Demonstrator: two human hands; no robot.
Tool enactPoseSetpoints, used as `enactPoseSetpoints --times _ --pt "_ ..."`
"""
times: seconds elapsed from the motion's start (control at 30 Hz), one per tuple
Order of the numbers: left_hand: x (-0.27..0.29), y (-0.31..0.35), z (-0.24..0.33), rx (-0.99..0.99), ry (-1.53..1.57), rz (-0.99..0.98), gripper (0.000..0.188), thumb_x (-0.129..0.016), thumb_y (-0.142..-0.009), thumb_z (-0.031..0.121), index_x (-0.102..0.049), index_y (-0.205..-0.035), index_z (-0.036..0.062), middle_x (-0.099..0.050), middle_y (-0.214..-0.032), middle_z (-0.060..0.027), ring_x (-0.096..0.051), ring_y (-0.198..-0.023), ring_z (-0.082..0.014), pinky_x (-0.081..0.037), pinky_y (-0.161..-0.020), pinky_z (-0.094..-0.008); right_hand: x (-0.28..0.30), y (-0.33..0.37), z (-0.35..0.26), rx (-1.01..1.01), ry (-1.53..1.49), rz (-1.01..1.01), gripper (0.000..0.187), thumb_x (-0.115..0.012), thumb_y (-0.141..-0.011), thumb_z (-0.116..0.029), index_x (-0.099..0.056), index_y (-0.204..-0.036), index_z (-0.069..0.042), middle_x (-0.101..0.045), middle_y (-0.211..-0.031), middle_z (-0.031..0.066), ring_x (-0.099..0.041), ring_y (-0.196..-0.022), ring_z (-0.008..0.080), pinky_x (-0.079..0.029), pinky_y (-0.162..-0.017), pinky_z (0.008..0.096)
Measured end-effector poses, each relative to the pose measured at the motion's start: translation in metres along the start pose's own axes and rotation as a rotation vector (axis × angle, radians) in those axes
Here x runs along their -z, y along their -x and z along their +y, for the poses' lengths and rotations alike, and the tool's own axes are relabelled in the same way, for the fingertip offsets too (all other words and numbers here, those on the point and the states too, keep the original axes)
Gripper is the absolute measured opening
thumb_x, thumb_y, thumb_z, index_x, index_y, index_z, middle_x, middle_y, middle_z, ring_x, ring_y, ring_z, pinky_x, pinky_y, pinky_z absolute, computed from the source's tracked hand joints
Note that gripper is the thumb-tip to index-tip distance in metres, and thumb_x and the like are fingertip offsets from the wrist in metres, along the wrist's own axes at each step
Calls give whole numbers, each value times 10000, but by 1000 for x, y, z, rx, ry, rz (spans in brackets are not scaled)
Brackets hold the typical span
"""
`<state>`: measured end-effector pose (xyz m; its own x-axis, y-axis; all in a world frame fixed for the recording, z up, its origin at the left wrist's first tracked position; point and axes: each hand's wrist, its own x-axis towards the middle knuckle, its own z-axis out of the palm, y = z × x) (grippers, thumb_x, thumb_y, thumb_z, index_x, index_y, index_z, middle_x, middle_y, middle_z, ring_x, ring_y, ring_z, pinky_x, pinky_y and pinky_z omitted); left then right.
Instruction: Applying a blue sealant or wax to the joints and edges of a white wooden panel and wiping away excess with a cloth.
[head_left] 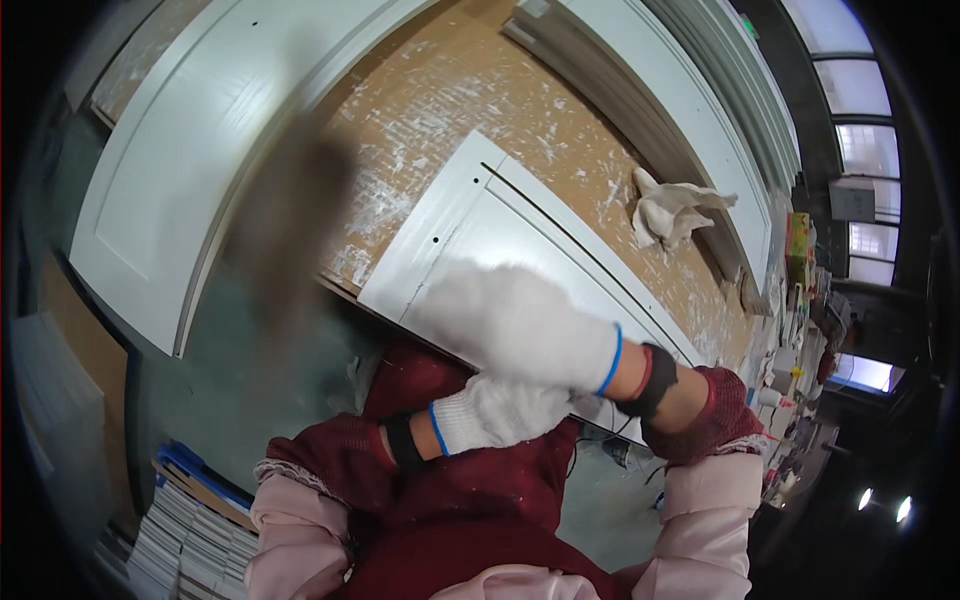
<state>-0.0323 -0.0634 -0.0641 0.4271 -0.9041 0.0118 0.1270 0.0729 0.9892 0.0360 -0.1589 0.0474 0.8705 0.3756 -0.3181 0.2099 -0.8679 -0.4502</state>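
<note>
A white panel [465, 235] with a long dark groove and small dark holes lies on the worktable in front of me. My right hand [515, 322], in a white knit glove with a blue cuff edge, is over the panel's near part, its fingers smeared by motion. Lower down, at the panel's near edge, is my left hand [505, 412] in a matching glove. The right hand and wrist cross above it, and its fingers are hidden. Whether either hand holds anything does not show.
White residue marks the brown worktable [420, 110]. A large white panel [150, 190] stands at left, and stacked white panels [680, 100] at the far right. A crumpled cloth [672, 208] rests beside that stack. A blurred brown shape [300, 200] covers part of the left side.
</note>
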Motion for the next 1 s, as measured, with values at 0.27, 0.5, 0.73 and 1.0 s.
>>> enactPoseSetpoints --times 0.27,0.5,0.73,1.0 --pt "-3 -14 17 -739 -1051 147 222 -681 -758 185 -667 -956 86 -596 -917 -47 -615 -891 -215 -535 -850 -368 -2 -8 61 -658 50 471 238 -487 -946 -208 -645 -1029 -50 -672 -985 223 -650 -954 421 -511 -821 510" --pt "-7 -20 25 -613 -1159 115 297 -672 -683 220 -685 -967 133 -563 -810 7 -586 -777 -216 -468 -638 -316 -26 109 92 -943 -29 655 242 -550 -907 -256 -658 -1010 -66 -693 -920 203 -666 -913 400 -510 -810 482" --pt "-9 -25 31 -598 -1233 1 571 -829 -505 248 -675 -1047 159 -535 -872 9 -566 -781 -209 -482 -673 -333 -92 300 141 -1391 -24 793 251 -561 -875 -244 -674 -975 -43 -675 -962 255 -648 -925 431 -498 -822 514" --pt "6 -18 40 -514 -1160 -144 711 -862 -493 192 -660 -1164 70 -588 -902 -44 -555 -790 -269 -457 -699 -392 -111 412 139 -1710 158 717 262 -597 -864 -270 -679 -969 -44 -677 -894 240 -660 -892 411 -511 -783 466"
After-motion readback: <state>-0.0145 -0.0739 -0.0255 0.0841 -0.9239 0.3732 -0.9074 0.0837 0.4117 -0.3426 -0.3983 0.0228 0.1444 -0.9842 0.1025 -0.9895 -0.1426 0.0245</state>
